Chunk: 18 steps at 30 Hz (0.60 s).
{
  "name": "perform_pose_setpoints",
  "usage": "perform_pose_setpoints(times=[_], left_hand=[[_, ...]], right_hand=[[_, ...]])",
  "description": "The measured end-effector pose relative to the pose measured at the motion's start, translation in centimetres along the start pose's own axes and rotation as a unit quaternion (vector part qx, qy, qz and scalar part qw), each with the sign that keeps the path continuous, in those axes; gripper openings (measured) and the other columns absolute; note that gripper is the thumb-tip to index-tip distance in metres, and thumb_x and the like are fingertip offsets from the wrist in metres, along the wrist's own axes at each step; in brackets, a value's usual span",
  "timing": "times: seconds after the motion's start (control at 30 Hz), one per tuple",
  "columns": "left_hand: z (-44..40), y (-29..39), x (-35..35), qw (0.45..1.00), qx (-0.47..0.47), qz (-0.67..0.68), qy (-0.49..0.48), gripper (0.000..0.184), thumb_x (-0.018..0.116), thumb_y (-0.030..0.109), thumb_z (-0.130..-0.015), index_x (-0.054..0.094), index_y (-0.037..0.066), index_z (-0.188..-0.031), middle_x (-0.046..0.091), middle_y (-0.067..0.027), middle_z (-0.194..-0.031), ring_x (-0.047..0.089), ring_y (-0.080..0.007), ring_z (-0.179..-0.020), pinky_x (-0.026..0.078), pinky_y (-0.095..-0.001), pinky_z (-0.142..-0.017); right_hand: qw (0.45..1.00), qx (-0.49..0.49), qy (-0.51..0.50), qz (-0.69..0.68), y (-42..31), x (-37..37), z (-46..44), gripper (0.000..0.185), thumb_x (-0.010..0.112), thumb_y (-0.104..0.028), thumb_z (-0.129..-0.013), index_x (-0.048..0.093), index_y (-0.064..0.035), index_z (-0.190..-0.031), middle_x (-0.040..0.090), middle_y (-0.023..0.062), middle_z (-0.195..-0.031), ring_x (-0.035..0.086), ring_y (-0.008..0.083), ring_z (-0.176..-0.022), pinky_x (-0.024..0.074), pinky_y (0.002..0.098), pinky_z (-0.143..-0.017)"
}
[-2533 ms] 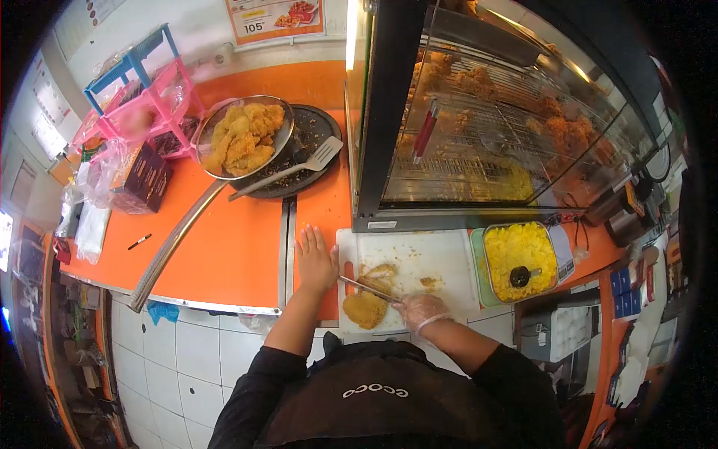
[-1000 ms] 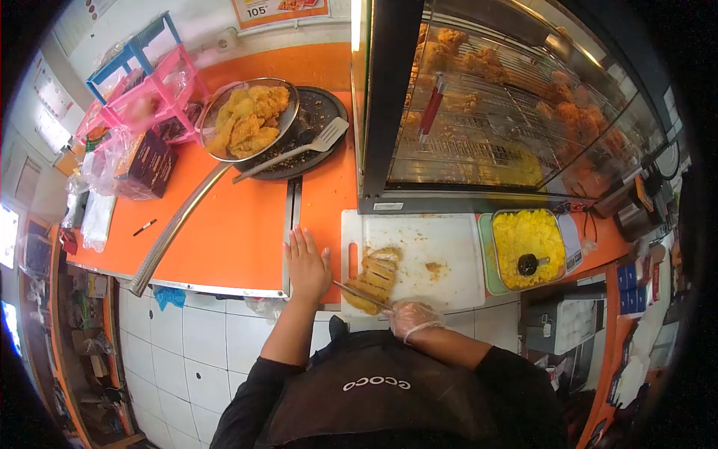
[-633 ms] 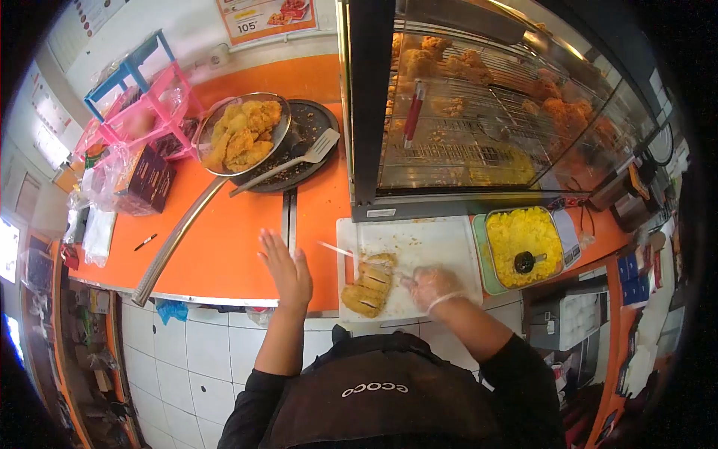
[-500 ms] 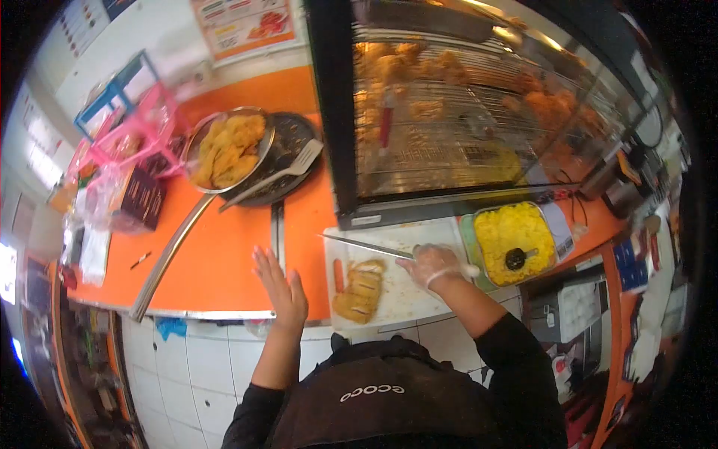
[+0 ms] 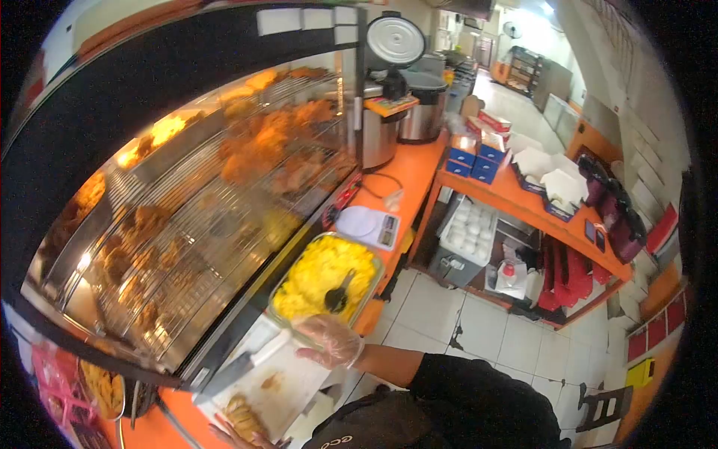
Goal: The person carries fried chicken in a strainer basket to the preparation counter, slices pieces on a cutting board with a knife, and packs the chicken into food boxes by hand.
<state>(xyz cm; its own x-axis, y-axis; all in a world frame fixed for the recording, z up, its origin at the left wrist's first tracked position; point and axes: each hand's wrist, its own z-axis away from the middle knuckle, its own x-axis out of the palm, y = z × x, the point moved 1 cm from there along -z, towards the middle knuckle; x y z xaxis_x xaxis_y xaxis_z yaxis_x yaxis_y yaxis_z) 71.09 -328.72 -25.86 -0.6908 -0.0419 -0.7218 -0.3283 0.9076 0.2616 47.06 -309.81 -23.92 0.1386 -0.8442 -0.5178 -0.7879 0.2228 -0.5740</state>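
On the white cutting board (image 5: 293,374) lies a knife (image 5: 235,370), its pale handle toward my right hand (image 5: 329,340). That hand wears a clear plastic glove; its fingers are apart, just beyond the handle's end and beside the near edge of the tray of yellow food (image 5: 323,271). A black-ended spoon or scoop (image 5: 338,298) rests in the tray. Sliced fried cutlet (image 5: 243,417) sits at the board's lower left. My left hand (image 5: 226,432) is partly cut off by the frame's bottom, its bare fingers spread beside the cutlet.
A glass warming cabinet (image 5: 217,217) with fried pieces on racks borders the board. Beyond the tray are a digital scale (image 5: 366,227) and metal cookers (image 5: 380,135). An orange counter (image 5: 523,198) to the right carries boxes, with a bin of round white items (image 5: 470,228) beneath.
The view has swung right. My right hand has come off the knife, which now lies on the board, and is closer to the yellow food. My left hand has moved to the cutlet.
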Motion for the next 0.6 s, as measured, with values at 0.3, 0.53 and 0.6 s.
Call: perform_pose_setpoints(times=[0.3,0.53,0.6], left_hand=[[-3.4,12.7,5.2,0.985,-0.066,0.149,-0.05,0.063,0.057,0.022,-0.084,0.03,0.001,-0.138,0.025,-0.0236,-0.143,0.037,-0.036,-0.123,0.032,-0.0453,-0.102],[-3.8,8.4,14.7,0.989,0.134,-0.061,0.011,0.056,0.054,0.02,-0.088,0.031,0.006,-0.137,0.021,-0.0207,-0.145,0.032,-0.0306,-0.13,0.033,-0.0463,-0.104],[-7.3,13.4,14.7,0.988,0.14,0.012,0.057,0.052,0.054,0.018,-0.089,0.035,0.006,-0.135,0.024,-0.0208,-0.144,0.029,-0.0306,-0.132,0.032,-0.0456,-0.106]], right_hand=[[0.883,0.372,0.18,0.224,13.8,-17.1,-2.3,0.044,0.068,-0.031,-0.069,0.052,-0.0022,-0.098,0.059,0.0186,-0.097,0.056,0.0353,-0.093,0.045,0.0424,-0.08],[0.72,0.506,0.395,0.266,25.0,-28.6,0.3,0.095,0.074,-0.046,-0.063,0.03,-0.0003,-0.133,0.038,0.0181,-0.135,0.035,0.0288,-0.127,0.0294,0.0376,-0.105],[0.703,0.489,0.415,0.307,29.3,-33.7,0.9,0.108,0.076,-0.047,-0.062,0.017,0.0007,-0.138,0.024,0.0184,-0.143,0.02,0.0291,-0.134,0.0193,0.036,-0.11]])
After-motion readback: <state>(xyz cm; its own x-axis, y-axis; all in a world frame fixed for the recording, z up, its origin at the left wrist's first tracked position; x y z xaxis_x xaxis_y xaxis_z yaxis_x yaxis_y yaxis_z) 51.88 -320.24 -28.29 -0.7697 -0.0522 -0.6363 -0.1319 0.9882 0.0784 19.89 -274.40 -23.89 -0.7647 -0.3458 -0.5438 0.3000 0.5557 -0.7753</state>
